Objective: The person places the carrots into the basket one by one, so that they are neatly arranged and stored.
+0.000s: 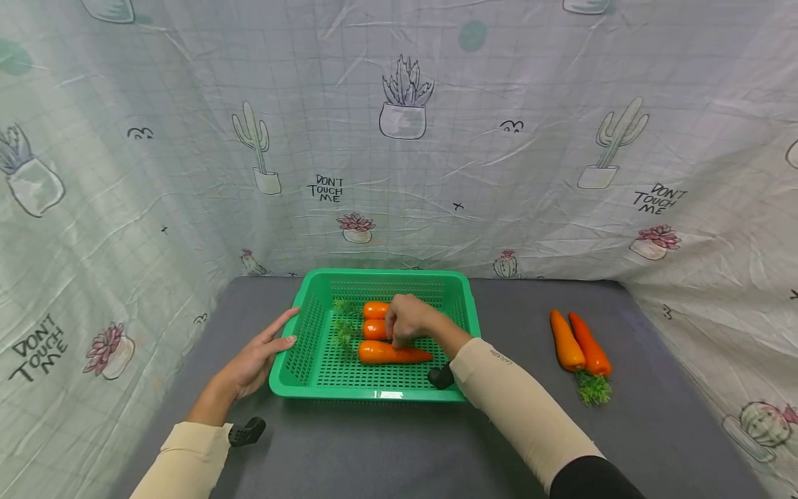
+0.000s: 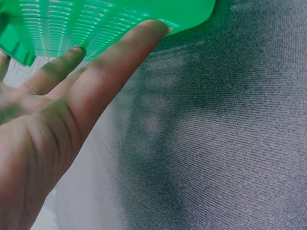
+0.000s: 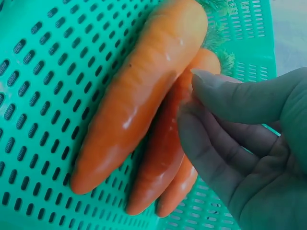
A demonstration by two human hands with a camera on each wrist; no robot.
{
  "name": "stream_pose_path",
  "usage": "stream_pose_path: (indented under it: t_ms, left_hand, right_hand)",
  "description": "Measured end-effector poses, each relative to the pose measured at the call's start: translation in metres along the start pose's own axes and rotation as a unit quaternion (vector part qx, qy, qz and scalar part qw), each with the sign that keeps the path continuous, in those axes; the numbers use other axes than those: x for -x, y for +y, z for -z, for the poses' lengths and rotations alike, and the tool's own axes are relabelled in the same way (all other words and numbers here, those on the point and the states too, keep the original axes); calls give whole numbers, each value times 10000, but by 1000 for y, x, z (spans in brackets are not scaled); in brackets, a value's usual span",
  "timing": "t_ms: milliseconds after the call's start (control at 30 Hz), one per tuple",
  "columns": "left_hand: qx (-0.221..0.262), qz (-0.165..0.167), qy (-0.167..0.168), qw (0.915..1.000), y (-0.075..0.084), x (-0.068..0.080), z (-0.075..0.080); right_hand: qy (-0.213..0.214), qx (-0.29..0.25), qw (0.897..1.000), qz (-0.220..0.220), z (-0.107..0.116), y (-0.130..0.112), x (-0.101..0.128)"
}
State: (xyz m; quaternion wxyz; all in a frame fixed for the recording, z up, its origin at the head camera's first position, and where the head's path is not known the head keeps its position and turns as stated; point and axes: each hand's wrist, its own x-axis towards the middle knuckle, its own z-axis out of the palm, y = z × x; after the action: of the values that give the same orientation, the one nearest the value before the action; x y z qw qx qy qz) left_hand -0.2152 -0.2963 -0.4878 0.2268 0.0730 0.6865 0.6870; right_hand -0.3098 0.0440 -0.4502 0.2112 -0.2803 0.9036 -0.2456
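A green perforated basket (image 1: pixel 374 395) stands on the grey table and holds three orange carrots side by side: the nearest carrot (image 1: pixel 389 355), the middle carrot (image 1: pixel 374 329) and the far carrot (image 1: pixel 375 309). My right hand (image 1: pixel 408 320) hovers inside the basket over the middle carrot. In the right wrist view, my right hand (image 3: pixel 196 100) has loosely curled fingers whose tips touch the middle carrot (image 3: pixel 163 158) without closing round it, beside the biggest carrot (image 3: pixel 144 96). My left hand (image 1: pixel 258 357) lies with straight fingers against the basket's left rim (image 2: pixel 72 24).
Two more carrots (image 1: pixel 576 343) with green tops lie together on the grey table (image 1: pixel 374 450) to the right of the basket. A cactus-printed cloth backdrop (image 1: pixel 436 173) closes off the back and both sides.
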Motion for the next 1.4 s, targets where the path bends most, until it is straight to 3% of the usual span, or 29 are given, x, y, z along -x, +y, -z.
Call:
stream_pose_path:
  t_ms: [333, 700, 1000, 1200, 1400]
  left_hand:
    - [-93, -35, 13, 10000, 0, 1, -3]
    - [-435, -28, 182, 9989, 0, 3, -2]
    - [-524, 70, 240, 9983, 0, 1, -4]
    - [-735, 37, 316, 9968, 2, 2, -6]
    - [-638, -19, 322, 9974, 4, 3, -7]
  right_hand:
    - [197, -925, 9955, -62, 8, 1, 9]
    - [269, -2175, 9754, -234, 17, 0, 21]
    - [329, -2271, 9733, -90, 23, 5, 28]
    - [339, -2397, 9701, -184, 28, 7, 35]
    - [408, -2446, 9684, -279, 32, 9, 42]
